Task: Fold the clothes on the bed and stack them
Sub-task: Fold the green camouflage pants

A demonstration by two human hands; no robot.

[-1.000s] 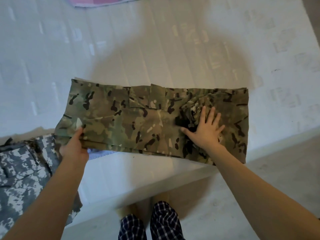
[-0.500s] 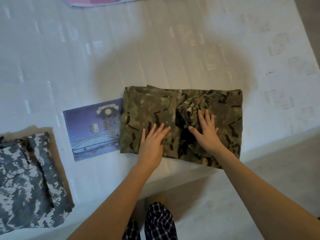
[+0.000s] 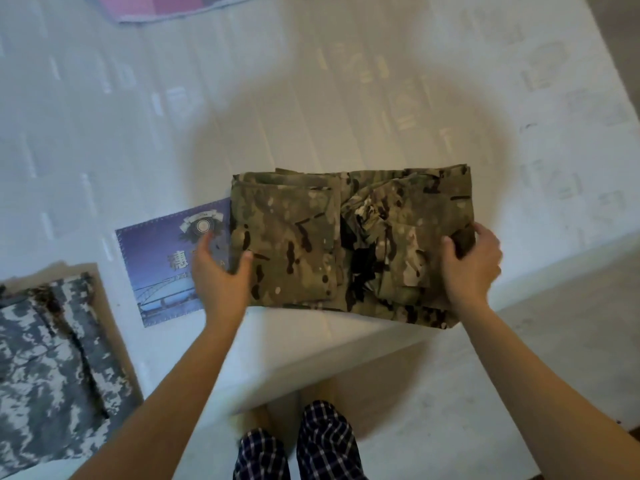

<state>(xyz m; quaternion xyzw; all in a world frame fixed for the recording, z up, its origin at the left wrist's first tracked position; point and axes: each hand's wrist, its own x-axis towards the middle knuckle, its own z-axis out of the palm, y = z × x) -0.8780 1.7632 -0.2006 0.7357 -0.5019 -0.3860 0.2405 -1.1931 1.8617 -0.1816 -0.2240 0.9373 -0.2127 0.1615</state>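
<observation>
A green camouflage garment (image 3: 301,244) lies folded into a thick rectangle near the front edge of the white mattress (image 3: 311,98). My right hand (image 3: 471,265) grips its right edge, thumb on top and fingers curled round the side. Against the garment's left edge is my left hand (image 3: 218,271), its thumb touching the top of the cloth and its fingers straight over the blue label beside it. A grey digital-camouflage garment (image 3: 45,368) lies folded at the lower left of the mattress.
A blue printed label (image 3: 162,271) shows on the mattress left of the green garment. A pink and purple cloth (image 3: 173,5) lies at the far edge. The mattress front edge runs below the garment, with pale floor (image 3: 519,358) and my checked trouser legs (image 3: 325,441) beneath.
The long garment was folded in half from the left over to the right. Both hands then left its top and moved out to its left and right edges.
</observation>
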